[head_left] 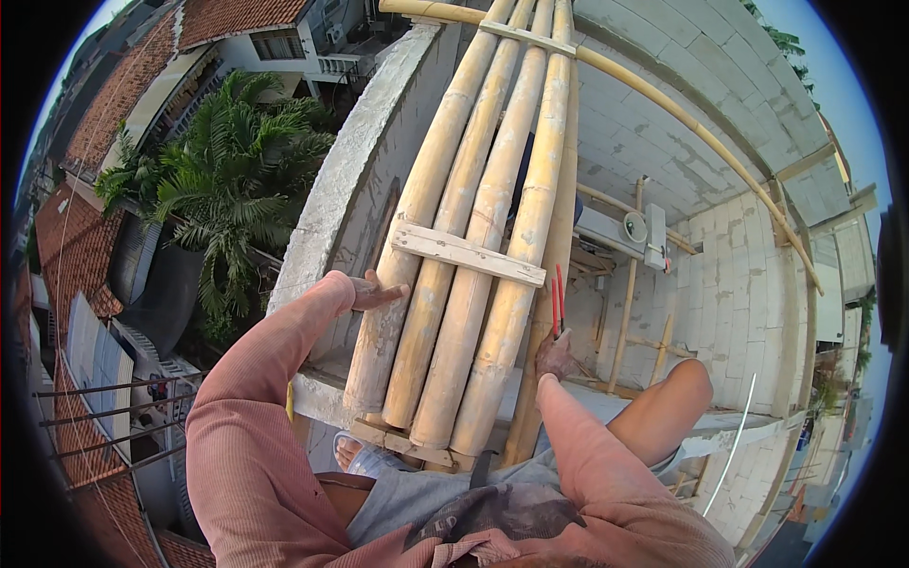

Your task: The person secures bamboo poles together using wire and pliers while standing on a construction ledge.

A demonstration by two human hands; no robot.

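Bamboo poles lie side by side in front of me, joined by a pale wooden crosspiece. My left hand rests on the outer left pole, its fingers stretched out over the bamboo and holding nothing. To the right of the poles, my right hand is closed around a pair of red-handled pliers. Their two long handles point up and away from me; the head is hidden in the hand. A second wooden strip crosses the poles at their far part.
A rough concrete wall top runs along the left, with palm trees and tiled roofs far below. On the right, unplastered block walls enclose a deep space with bamboo props and a round bucket.
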